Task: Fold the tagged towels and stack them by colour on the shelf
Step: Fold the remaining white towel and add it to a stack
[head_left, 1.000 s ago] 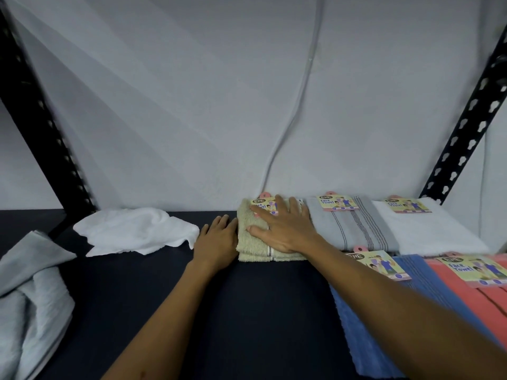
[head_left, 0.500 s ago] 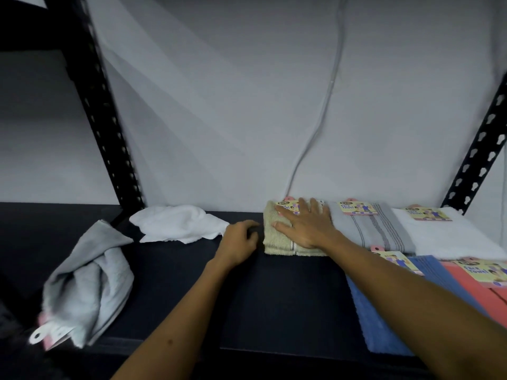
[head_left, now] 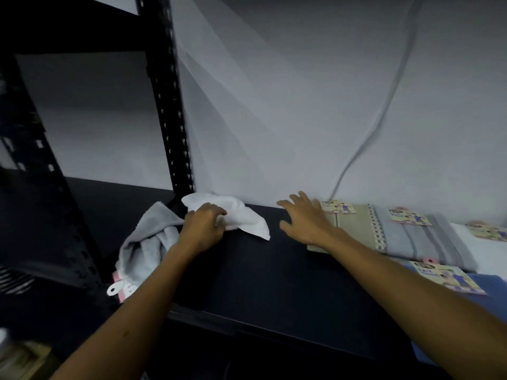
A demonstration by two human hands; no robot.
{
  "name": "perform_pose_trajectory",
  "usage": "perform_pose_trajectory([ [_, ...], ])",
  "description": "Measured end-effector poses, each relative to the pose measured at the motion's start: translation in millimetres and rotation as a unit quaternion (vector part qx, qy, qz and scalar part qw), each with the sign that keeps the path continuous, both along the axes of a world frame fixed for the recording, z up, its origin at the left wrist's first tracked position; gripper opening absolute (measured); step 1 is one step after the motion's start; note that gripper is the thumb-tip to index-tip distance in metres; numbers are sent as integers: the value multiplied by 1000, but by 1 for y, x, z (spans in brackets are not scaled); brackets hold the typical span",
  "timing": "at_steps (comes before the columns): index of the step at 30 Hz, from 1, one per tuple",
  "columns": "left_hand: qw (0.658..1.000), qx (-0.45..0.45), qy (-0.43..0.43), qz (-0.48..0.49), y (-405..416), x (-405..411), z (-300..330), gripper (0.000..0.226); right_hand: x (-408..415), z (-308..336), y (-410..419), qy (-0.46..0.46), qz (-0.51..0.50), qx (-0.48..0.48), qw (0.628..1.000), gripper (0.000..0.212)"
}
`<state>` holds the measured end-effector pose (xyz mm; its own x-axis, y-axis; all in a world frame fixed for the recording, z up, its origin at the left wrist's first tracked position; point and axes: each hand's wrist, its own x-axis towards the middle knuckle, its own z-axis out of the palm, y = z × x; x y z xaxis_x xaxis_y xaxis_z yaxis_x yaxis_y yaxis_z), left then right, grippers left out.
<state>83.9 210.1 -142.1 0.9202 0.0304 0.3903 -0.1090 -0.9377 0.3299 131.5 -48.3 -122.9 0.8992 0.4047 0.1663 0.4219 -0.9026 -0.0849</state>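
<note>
White terry cloth is bunching under my left hand [head_left: 204,229] in the head view: the fingers are curling onto the crumpled white towel [head_left: 236,216], which is lying unfolded on the dark shelf [head_left: 274,270] against the rear wall, beside the black upright [head_left: 167,105]. That grip is grasping the towel. My right hand [head_left: 304,219] is spreading flat, fingers straight and released, over the near corner of the folded beige towel [head_left: 354,227]. Just beside it, the folded grey striped towel [head_left: 422,237] is lying in the row, and a blue towel [head_left: 488,281] is showing at the frame's right edge. A loose grey towel [head_left: 148,242] is slumping at the shelf's left front, its tag [head_left: 120,287] hanging past the edge.

Risk, as I am judging it: drawing the white towel forward may be dragging the grey one with it, since the two are touching, and that one could be slipping off the shelf. The view is blurring, so finger contact is uncertain.
</note>
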Motion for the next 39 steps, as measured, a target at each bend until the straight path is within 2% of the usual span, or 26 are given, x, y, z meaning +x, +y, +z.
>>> perform_pose_trajectory([
  [3,985,109,91,98,25,-12,7,42,4,-11,40,30,67,61,995,61],
  [6,967,108,186,140,48,-29,-2,55,7,-20,77,59,109,101,987,64],
  [8,962,123,204,134,56,-39,-14,57,10,-26,98,85,119,111,983,66],
  [10,963,145,182,133,59,-43,-21,58,12,-37,112,89,117,92,985,64],
  [13,969,156,150,122,57,-40,-24,62,11,-50,119,39,97,72,992,56],
  [21,981,120,133,80,43,-15,-27,71,-14,-58,87,17,67,183,981,42],
  [25,982,140,112,59,34,-7,-26,63,-38,-63,66,11,66,209,976,41],
  [30,982,185,15,33,21,-12,-31,46,-54,-66,47,-10,66,266,962,29],
  [32,987,159,3,21,16,-16,-30,41,-55,-63,47,-56,55,302,950,18],
  [34,994,106,14,-5,13,-20,-28,41,-58,-61,46,-80,43,334,938,16],
  [37,998,-34,36,-35,13,-23,-23,38,-65,-60,38,-41,47,340,938,27],
  [39,995,-55,71,-41,15,-23,-18,41,-71,-57,31,16,31,365,930,30],
])
